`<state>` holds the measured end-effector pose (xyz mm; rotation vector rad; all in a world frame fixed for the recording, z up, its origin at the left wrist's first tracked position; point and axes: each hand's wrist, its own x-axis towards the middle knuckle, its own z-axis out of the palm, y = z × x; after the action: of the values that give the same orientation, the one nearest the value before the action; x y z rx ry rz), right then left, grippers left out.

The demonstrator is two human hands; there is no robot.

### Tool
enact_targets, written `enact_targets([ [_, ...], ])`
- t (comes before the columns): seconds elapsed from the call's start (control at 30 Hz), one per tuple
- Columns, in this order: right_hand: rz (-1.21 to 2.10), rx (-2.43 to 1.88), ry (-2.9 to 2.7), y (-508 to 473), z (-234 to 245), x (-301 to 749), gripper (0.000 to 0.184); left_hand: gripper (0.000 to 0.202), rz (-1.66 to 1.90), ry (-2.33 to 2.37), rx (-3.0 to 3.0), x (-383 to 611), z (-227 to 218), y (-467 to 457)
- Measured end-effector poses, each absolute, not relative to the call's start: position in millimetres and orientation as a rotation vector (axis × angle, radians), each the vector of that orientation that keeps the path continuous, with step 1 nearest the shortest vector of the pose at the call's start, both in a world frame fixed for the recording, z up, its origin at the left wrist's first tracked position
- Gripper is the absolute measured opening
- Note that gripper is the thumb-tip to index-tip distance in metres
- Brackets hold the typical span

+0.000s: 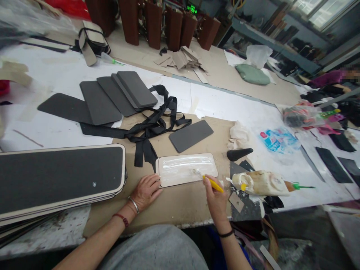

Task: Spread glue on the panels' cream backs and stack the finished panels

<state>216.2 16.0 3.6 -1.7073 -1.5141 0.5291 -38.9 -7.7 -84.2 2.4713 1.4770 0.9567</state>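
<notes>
My right hand (214,198) grips a yellow-handled brush (213,183), its tip against a cream rounded panel (185,170). White wet streaks, looking like glue, run along the panel's top. At the panel's left end, my left hand (145,191) rests with its fingers laid flat at the edge and holds nothing. Another panel edge shows just under the streaked one. Behind it lies a small dark grey rounded piece (191,136). To the right, a smeared white bottle (260,182) lies on its side, close to a black curved object (239,153).
A stack of large grey boards with cream borders (56,176) fills the left front. Tangled black strips (152,123) and several grey rounded panels (101,99) lie behind. Brown cases (173,28) stand at the back near cardboard scraps (184,60). A person in purple (326,78) is far right.
</notes>
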Motion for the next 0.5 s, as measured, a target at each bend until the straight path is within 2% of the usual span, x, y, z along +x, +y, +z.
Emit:
enact_targets([
  [0.1, 0.931, -1.565, -1.404, 14.2, -4.3, 160.4, 0.028, 0.017, 0.934, 1.483, 2.471, -39.3, -83.9, -8.2],
  [0.17, 1.029, -1.506, -1.429, 16.8, -13.1, 147.2, 0.026, 0.016, 0.926, 1.489, 2.475, -39.1, -83.6, -8.5],
  [0.23, 0.965, -1.543, -1.452, 22.4, -21.7, 161.9, 0.027, 0.015, 0.939, 1.498, 2.467, -38.7, -83.6, -8.8],
  [0.4, 0.519, -1.831, -1.398, 37.7, -20.3, 245.1, 0.037, 0.014, 0.972, 1.509, 2.447, -37.0, -84.4, -9.2],
  [0.5, 0.531, -1.787, -1.431, 39.7, -6.6, 237.6, 0.034, 0.014, 0.969, 1.511, 2.452, -36.9, -84.3, -9.2],
])
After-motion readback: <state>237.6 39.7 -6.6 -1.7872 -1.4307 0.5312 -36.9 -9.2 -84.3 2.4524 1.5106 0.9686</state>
